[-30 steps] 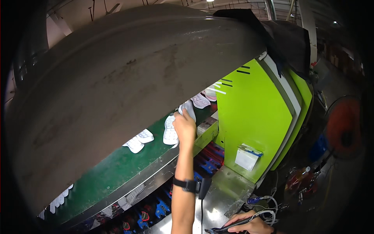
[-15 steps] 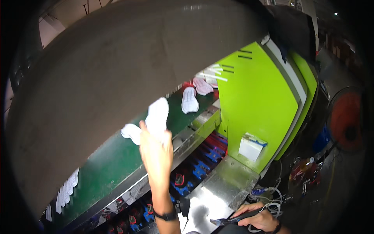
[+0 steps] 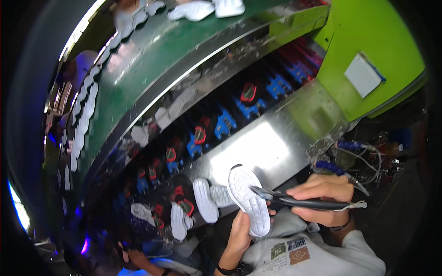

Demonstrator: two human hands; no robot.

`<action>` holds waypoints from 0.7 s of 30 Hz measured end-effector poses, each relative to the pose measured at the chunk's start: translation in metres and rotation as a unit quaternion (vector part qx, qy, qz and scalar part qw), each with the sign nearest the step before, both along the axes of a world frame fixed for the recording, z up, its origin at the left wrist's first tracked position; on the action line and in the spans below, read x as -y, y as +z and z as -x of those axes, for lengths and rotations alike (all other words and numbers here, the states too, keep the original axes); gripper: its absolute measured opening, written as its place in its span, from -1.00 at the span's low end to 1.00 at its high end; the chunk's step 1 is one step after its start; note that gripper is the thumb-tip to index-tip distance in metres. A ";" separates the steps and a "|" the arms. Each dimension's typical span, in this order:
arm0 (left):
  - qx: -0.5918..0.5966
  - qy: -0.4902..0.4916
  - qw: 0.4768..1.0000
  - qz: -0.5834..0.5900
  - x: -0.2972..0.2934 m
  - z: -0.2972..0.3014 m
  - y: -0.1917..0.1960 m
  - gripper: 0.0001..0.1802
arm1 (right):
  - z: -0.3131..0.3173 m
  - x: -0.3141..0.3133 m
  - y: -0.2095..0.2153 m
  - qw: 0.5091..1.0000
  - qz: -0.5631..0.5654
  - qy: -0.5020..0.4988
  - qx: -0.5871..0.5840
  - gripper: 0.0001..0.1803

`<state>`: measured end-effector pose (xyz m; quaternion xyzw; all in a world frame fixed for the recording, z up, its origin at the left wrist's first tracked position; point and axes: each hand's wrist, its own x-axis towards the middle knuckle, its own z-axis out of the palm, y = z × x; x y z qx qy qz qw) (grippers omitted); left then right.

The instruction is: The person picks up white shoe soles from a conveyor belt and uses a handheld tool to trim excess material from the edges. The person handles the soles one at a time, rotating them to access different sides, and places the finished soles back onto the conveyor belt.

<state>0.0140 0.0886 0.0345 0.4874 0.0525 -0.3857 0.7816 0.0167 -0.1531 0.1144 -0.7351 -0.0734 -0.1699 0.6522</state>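
My left hand [image 3: 239,233] grips a white shoe sole [image 3: 255,205] by its lower edge, in front of my body. The sole is tilted upright, and its moulded, recessed face shows. My right hand [image 3: 324,198] is closed around a slim black hand tool [image 3: 307,201] with a light cord at its rear end. The tool's dark tip lies over the middle of the sole; whether it touches I cannot tell. Another white sole [image 3: 205,200] and a greyish one [image 3: 222,196] lie together just left of the held sole.
A green conveyor belt [image 3: 152,55] carries white soles [image 3: 193,10] beyond a metal rail. Below it runs a row of blue clamps [image 3: 224,123]. A shiny metal plate [image 3: 294,133] adjoins a lime-green panel [image 3: 386,41]. Hoses [image 3: 350,165] lie at right; another person's hand [image 3: 136,257] shows lower left.
My left hand has come back from over the belt with a white sole. The right hand has raised the black tool to that sole. The view has swung left and down.
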 end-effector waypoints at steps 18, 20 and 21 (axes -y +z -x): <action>-0.069 0.320 0.940 0.095 0.025 -0.040 0.026 -0.24 | -0.011 -0.066 -0.017 0.995 0.007 0.073 -0.063 -0.65; -0.051 0.102 0.954 0.279 0.007 -0.050 -0.012 -0.26 | -0.003 -0.065 -0.006 0.983 0.111 0.145 0.024 -0.65; -0.087 0.046 0.944 0.315 0.003 -0.058 -0.009 -0.29 | -0.005 -0.058 0.002 0.978 0.089 0.188 -0.004 -0.66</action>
